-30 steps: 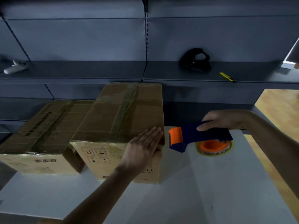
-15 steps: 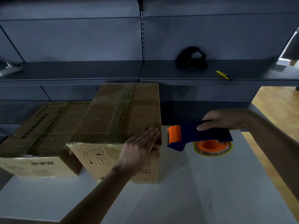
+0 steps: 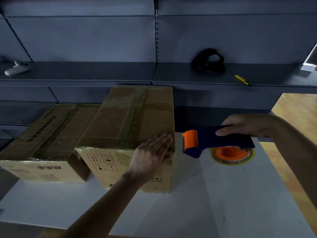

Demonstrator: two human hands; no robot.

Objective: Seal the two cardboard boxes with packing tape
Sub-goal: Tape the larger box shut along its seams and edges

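Two closed cardboard boxes stand side by side on a white table (image 3: pixel 214 194). The taller box (image 3: pixel 130 121) has clear tape running along its top seam. The lower box (image 3: pixel 44 133) lies to its left, also with glossy tape on top. My left hand (image 3: pixel 152 155) lies flat with straight fingers on the near right corner of the taller box. My right hand (image 3: pixel 247 126) grips a dark blue tape dispenser (image 3: pixel 217 141) with an orange roller, held just right of that box. The tape roll (image 3: pixel 231 155) with its orange core hangs under the dispenser.
Grey metal shelving runs behind the table. On the shelf lie a black object (image 3: pixel 208 61), a yellow utility knife (image 3: pixel 243 80) and a white controller (image 3: pixel 16 68). Wooden floor (image 3: pixel 295 114) shows at the right.
Hardly anything has moved. My left hand stays flat on the taller box and the dispenser stays beside it; only the view has shifted slightly.
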